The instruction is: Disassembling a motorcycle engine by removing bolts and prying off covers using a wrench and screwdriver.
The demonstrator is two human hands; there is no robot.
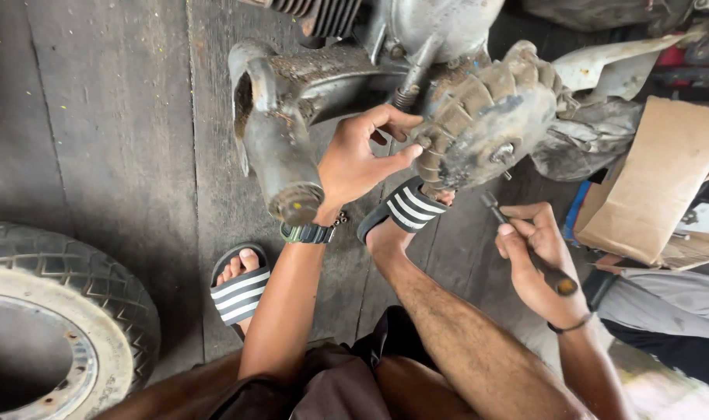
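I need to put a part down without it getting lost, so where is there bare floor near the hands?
The widest bare patch is the plank floor, bordered by the tyre below and the exhaust pipe on the right. It is crowded around the engine casing, where the left hand touches it, and beside the right hand holding a tool, near the cardboard.

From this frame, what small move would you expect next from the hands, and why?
Probably the right hand brings the screwdriver up to a fastener on the dirty finned engine casing. The tool's tip points that way but hangs clear of the metal, while the left hand already pinches at the casing's edge.
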